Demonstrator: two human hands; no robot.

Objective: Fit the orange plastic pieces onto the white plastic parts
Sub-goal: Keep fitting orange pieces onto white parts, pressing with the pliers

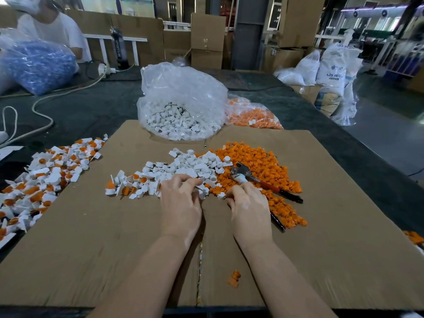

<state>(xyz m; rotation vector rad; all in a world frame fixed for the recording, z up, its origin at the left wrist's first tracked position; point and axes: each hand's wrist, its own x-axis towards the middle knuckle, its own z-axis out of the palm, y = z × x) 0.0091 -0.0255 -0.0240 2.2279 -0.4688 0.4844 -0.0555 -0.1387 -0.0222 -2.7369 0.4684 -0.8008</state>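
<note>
This is a factory or warehouse floor where small parts are put together by hand. Stacked cardboard boxes (207, 40) stand at the back, and white resin sacks (332, 70) lean near the table edge. Clear bags of white parts (181, 115) and orange pieces (252, 115) lie on a flattened cardboard sheet (91, 237). Another worker (52, 28) sits at the same long table.
</note>
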